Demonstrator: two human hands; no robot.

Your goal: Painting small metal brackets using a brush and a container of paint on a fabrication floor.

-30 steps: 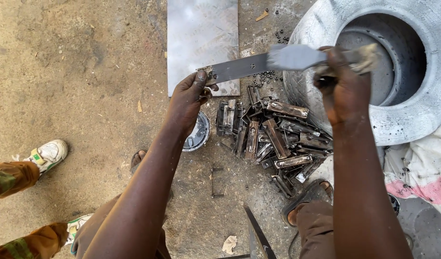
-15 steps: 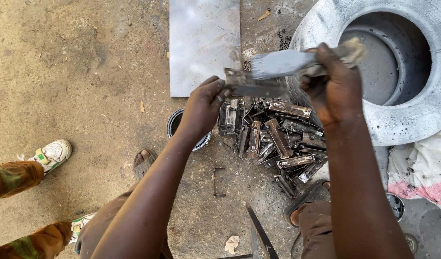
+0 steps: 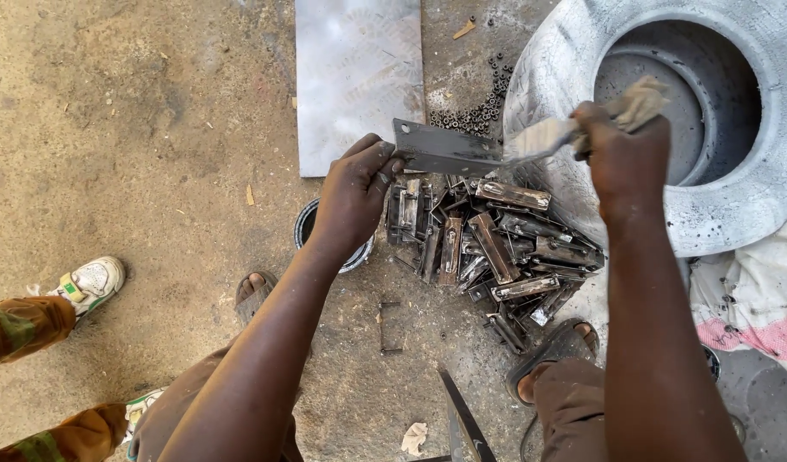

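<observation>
Over the scrap pile (image 3: 496, 239), left hand (image 3: 355, 192) pinches the stiff, sharp-edged metal plate (image 3: 445, 150) by its end; right hand (image 3: 620, 150) grips a soft rag (image 3: 547, 133).

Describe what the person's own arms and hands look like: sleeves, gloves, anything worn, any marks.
Both arms are bare to the top of the frame, with no sleeves showing. The left hand and right hand wear no gloves, rings or watch. Grey dust or grime smudges the left fingers. No other markings show.

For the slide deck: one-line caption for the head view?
Left hand holds a flat metal bracket while right hand wipes it with a rag.
</observation>
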